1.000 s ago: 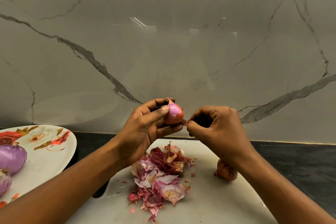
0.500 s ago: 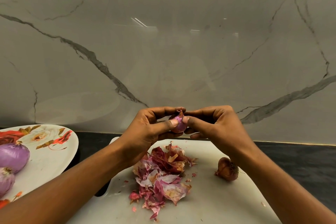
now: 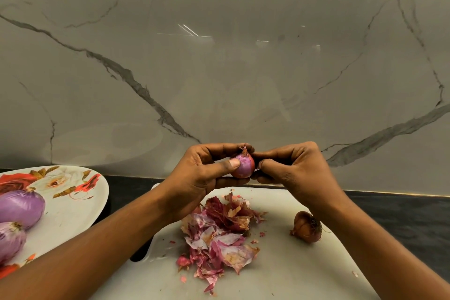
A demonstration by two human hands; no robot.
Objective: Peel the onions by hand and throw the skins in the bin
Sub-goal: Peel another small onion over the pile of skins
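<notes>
My left hand (image 3: 202,175) grips a small purple-pink onion (image 3: 244,166) above the white cutting board (image 3: 280,263), thumb pressed on its front. My right hand (image 3: 289,168) meets it from the right, its fingertips pinching at the onion's side where a reddish strip of skin shows. A pile of red and pink onion skins (image 3: 219,234) lies on the board below my hands. One small unpeeled brown onion (image 3: 307,226) rests on the board to the right of the pile. No bin is in view.
A floral plate (image 3: 73,202) at the left holds two peeled purple onions (image 3: 19,207). A marble wall rises right behind the dark counter (image 3: 401,217).
My right hand came back in against the onion from a short gap. The onion turned in my left hand and now shows more of its smooth purple flesh.
</notes>
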